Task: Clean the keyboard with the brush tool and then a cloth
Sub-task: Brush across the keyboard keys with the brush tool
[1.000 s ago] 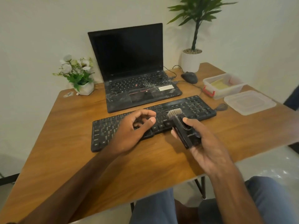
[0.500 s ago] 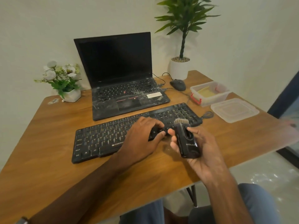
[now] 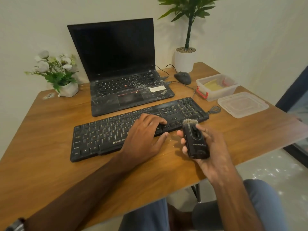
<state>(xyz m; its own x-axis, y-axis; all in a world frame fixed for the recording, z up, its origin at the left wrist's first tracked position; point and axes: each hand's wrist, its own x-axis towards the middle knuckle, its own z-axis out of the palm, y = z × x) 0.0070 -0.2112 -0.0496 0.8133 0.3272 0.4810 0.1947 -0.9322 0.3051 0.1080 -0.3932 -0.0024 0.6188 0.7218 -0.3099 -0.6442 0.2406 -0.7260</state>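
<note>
A black keyboard (image 3: 103, 135) lies across the middle of the wooden table (image 3: 41, 124). My left hand (image 3: 145, 137) rests on its front right part, fingers on the keys and thumb at the front edge. My right hand (image 3: 210, 147) grips a black brush tool (image 3: 195, 140) just in front of the keyboard's right end, pale bristles pointing up and away. A yellow cloth (image 3: 212, 85) lies in a clear plastic box (image 3: 216, 94) at the back right.
An open, dusty laptop (image 3: 120, 77) stands behind the keyboard. A mouse (image 3: 182, 77) and a potted plant (image 3: 185, 59) sit back right, a flower pot (image 3: 66, 89) back left. The box's lid (image 3: 242, 104) lies right of the keyboard. Crumbs dot the table by my left thumb.
My left hand came down from a loose curl above the keys and now lies on the keyboard. The brush tool stays in my right hand. The view shifted.
</note>
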